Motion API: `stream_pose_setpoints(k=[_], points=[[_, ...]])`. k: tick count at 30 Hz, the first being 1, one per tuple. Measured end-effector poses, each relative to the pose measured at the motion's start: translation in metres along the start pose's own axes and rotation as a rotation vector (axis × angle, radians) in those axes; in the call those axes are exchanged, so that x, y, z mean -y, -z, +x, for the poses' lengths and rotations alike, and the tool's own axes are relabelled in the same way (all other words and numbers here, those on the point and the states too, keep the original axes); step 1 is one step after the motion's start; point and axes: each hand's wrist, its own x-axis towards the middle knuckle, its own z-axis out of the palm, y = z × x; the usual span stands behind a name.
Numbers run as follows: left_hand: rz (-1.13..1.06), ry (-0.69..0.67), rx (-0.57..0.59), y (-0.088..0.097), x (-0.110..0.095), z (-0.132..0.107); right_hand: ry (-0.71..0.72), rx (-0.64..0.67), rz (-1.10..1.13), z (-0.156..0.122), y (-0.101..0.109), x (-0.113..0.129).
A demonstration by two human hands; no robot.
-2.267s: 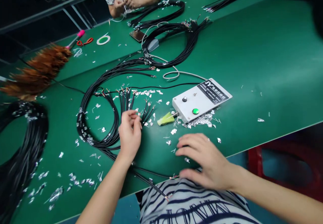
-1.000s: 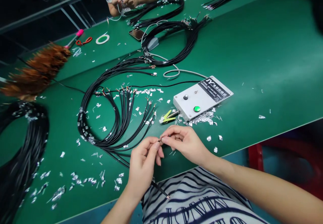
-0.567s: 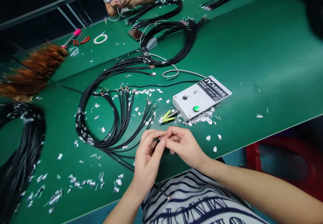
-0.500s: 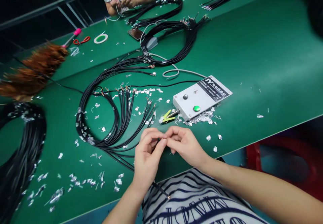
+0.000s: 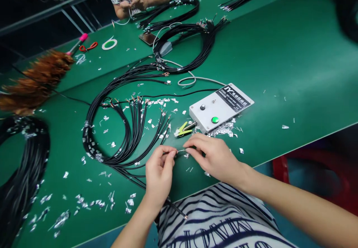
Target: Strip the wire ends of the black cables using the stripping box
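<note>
Silvery wire strands (image 5: 181, 150) span the small gap between two pinches: the left hand (image 5: 159, 171) has thumb and forefinger closed on one end, the right hand (image 5: 214, 156) closed on the other. Just beyond, a yellow-green clip (image 5: 185, 132) juts from the left end of a grey control box (image 5: 209, 102). Left of the hands, a black cable bundle (image 5: 93, 108) loops across the green table (image 5: 279, 72) among foil scraps (image 5: 60, 218). A feather duster (image 5: 41, 76) lies far left; at the far edge are a co-worker's hands (image 5: 139, 2).
</note>
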Motion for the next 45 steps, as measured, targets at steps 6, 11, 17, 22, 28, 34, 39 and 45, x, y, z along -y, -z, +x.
stream_pose_setpoints(k=[6, 11, 17, 22, 28, 34, 39, 45], points=[[-0.024, 0.016, 0.055, 0.001, -0.001, 0.005, 0.399, -0.019, -0.511, 0.014, 0.003, 0.005], [0.217, -0.29, -0.021, 0.002, 0.003, 0.009, 0.485, 0.002, -0.625, 0.027, 0.013, -0.001], [-0.055, 0.041, -0.039, 0.001, 0.008, 0.028, 0.396, 0.047, -0.85, 0.049, 0.025, -0.015], [-0.067, 0.084, -0.065, -0.001, 0.011, 0.04, 0.449, 0.076, -0.9, 0.061, 0.021, -0.024], [-0.043, 0.09, -0.051, -0.006, 0.012, 0.046, 0.429, 0.121, -0.871, 0.064, 0.023, -0.02], [-0.041, 0.1, -0.039, -0.008, 0.012, 0.048, 0.393, 0.148, -0.866, 0.064, 0.023, -0.017], [-0.037, 0.105, -0.028, -0.007, 0.014, 0.048, 0.363, 0.17, -0.843, 0.064, 0.024, -0.013], [0.012, 0.073, -0.027, -0.005, 0.017, 0.048, 0.331, -0.137, -0.591, 0.032, 0.06, -0.018]])
